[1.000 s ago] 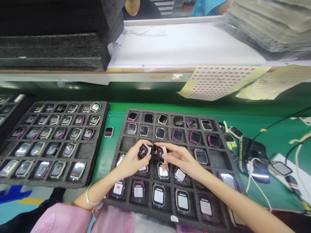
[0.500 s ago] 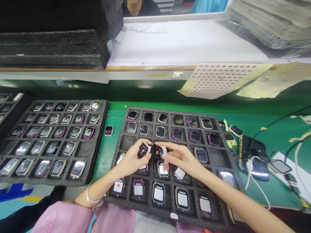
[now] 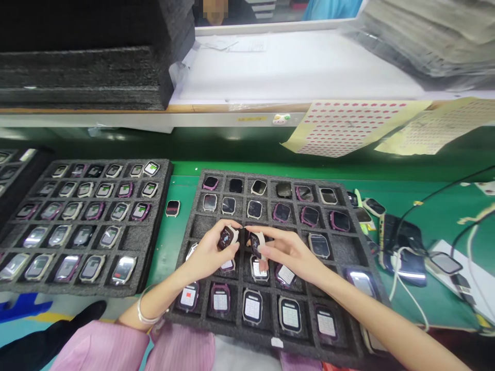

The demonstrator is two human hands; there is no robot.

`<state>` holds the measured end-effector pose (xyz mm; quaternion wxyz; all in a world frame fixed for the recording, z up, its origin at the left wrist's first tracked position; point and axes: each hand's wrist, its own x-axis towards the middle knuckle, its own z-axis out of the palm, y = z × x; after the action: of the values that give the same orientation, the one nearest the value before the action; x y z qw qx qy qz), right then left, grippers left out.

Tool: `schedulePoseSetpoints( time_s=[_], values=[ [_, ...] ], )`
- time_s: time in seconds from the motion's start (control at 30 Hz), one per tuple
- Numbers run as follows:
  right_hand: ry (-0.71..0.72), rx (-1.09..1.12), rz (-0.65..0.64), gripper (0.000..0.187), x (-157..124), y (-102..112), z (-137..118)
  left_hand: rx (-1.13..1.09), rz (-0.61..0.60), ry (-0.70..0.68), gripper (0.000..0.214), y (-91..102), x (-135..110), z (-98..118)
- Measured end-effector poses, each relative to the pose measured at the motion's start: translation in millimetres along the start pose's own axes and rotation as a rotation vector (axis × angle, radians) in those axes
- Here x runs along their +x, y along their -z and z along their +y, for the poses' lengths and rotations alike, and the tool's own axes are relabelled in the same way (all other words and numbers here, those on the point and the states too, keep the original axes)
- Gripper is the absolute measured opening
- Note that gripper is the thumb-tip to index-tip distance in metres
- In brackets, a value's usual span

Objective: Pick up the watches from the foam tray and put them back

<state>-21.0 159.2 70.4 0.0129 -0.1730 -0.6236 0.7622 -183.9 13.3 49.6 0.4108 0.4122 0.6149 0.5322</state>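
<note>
My left hand (image 3: 209,253) pinches a small watch body (image 3: 226,237) with a dark lit screen, held above the middle of a black foam tray (image 3: 350,253). Close beside it, my right hand (image 3: 285,249) grips a second watch body (image 3: 256,243) in a pale case, tilted on edge. The two watches almost touch. Under my hands the tray's pockets hold several watch bodies, dark-screened in the far rows and white-screened in the near rows.
A second foam tray (image 3: 155,226) of watch bodies lies to the left, with one loose watch (image 3: 172,207) on the green mat between the trays. Cables, chargers and more watches (image 3: 406,247) crowd the right. Sticker sheets (image 3: 348,126) hang from the shelf; foam sheets (image 3: 85,67) are stacked above.
Both hands stay in place over the tray; the left watch has tilted slightly in my fingers. The view has shifted a little.
</note>
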Motion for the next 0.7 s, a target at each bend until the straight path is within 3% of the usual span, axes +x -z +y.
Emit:
schedulePoseSetpoints(
  time_s=[0.7],
  values=[
    [-0.01,0.021,-0.007,0.054,0.0,1.0,0.2,-0.017,0.023,0.017,0.029,-0.9,3.6,2.1]
  ],
)
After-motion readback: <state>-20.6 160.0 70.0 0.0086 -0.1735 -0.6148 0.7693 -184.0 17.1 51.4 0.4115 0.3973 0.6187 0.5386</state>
